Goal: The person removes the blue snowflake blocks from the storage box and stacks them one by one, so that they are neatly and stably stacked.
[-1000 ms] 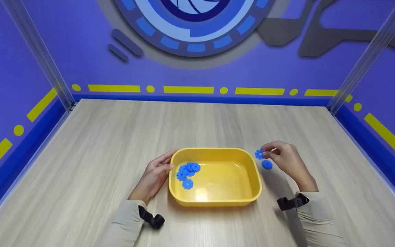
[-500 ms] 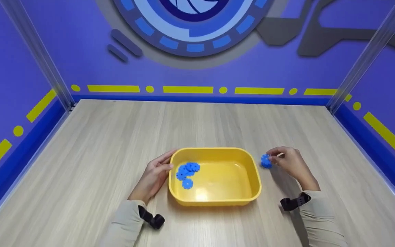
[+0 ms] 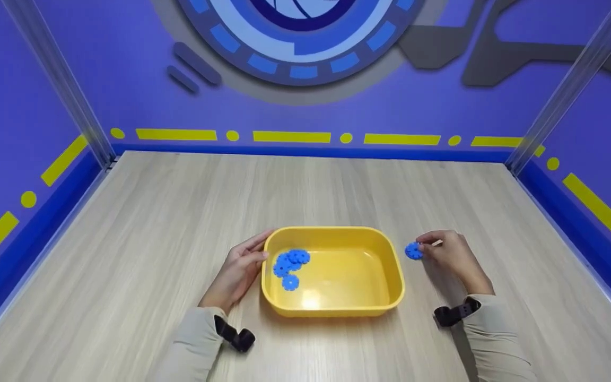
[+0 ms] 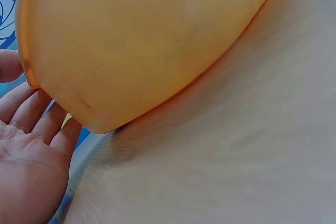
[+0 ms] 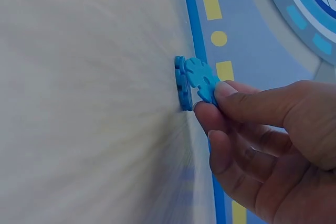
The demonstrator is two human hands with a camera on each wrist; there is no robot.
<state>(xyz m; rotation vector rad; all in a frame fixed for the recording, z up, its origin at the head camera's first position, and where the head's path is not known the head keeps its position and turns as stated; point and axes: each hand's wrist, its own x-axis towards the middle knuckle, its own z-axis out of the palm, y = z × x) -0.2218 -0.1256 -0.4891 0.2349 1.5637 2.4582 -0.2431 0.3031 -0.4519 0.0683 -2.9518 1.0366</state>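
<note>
Tabletop (image 3: 295,196), yellow tub (image 3: 348,276), fingers (image 5: 210,118) pinching blue disc (image 5: 199,78)

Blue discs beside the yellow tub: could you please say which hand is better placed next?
Right hand, probably: it pinches a blue disc at the pile; the left hand holds the opposite side of the tub.

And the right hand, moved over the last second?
Yes: against the table in the head view, the right hand has shifted slightly rightward and back from the table's far edge.
</note>
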